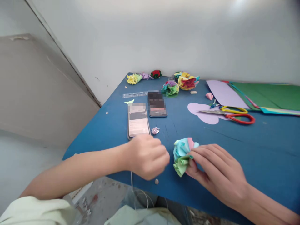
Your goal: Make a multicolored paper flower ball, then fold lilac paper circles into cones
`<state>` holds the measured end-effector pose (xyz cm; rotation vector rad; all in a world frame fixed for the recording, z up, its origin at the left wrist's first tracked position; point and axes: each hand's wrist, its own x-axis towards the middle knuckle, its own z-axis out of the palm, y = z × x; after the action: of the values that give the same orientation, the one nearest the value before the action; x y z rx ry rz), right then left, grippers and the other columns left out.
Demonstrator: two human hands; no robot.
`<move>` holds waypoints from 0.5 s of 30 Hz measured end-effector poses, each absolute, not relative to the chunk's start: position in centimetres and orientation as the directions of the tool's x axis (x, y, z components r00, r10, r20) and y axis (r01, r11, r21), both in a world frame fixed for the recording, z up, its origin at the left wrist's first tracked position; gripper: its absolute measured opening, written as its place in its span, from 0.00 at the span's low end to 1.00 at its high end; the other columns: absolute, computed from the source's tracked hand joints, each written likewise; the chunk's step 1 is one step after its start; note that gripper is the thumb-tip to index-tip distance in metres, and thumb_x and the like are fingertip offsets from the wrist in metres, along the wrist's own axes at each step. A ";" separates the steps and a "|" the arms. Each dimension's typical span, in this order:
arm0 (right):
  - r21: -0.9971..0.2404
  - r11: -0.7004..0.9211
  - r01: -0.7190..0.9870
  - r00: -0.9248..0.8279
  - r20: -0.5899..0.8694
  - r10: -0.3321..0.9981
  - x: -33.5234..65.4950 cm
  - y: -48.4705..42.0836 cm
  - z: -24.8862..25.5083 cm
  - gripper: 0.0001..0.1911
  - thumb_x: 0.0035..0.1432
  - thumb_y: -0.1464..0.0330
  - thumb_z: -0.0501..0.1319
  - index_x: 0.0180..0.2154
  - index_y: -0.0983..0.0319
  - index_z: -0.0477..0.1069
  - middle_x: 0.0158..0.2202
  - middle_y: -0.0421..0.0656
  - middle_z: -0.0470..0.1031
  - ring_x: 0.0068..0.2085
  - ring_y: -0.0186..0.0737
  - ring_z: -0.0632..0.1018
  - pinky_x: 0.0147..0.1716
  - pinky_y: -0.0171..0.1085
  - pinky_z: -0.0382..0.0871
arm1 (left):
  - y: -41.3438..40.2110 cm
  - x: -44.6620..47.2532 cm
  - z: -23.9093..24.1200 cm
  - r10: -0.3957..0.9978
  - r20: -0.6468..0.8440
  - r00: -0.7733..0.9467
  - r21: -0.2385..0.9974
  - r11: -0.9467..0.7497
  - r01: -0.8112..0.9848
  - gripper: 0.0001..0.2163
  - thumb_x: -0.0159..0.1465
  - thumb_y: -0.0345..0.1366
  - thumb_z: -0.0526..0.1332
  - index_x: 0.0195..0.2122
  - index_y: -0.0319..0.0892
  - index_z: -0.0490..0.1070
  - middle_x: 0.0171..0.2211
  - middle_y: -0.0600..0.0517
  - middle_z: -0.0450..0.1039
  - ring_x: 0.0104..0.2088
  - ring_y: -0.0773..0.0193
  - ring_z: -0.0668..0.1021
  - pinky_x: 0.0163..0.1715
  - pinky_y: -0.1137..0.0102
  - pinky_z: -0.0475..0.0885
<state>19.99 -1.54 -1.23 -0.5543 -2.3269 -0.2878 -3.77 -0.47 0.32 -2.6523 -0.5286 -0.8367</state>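
My right hand [217, 172] pinches a paper flower [181, 153] with light blue, green and pink ruffled petals, over the front part of the blue table. To its left my left hand [148, 156] is curled into a fist, apart from the flower. Its fingertips are turned away, so whatever they may hold is hidden. Just behind the left hand lies a phone [138, 123] with a lit screen, and a small purple charm [155, 130] rests beside it.
A second phone [157, 104], a clear ruler [134, 94] and several finished paper flowers [188, 82] lie farther back. Scissors [234, 114] rest on a lilac paper shape [206, 117]. Coloured sheets [267, 95] are stacked at right. A cable [132, 182] hangs over the table's front edge.
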 end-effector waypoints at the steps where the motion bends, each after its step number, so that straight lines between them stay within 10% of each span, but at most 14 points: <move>1: 0.047 0.885 0.464 -0.652 0.694 0.305 20.0 -1.6 -1.3 0.10 0.48 0.79 0.63 0.35 0.68 0.69 0.30 0.49 0.74 0.32 0.42 0.74 0.30 0.42 0.69 | -0.9 -3.2 0.0 0.201 0.597 0.776 -0.204 -0.898 0.390 0.07 0.53 0.30 0.52 0.20 0.40 0.66 0.14 0.56 0.56 0.15 0.68 0.59 0.15 0.69 0.49; 15: 0.047 0.895 0.445 -0.675 0.674 0.300 19.8 -1.7 -1.5 0.08 0.50 0.78 0.60 0.35 0.67 0.69 0.31 0.50 0.73 0.33 0.43 0.74 0.31 0.43 0.70 | -2.7 -2.3 -2.1 0.022 0.519 0.854 -0.318 -0.923 0.218 0.08 0.56 0.31 0.57 0.20 0.37 0.65 0.15 0.57 0.54 0.14 0.70 0.60 0.14 0.70 0.51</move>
<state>19.79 -1.72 -1.46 -0.5312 -2.3581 -0.2695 -2.27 -2.69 -2.08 -2.6607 -0.1789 -0.7391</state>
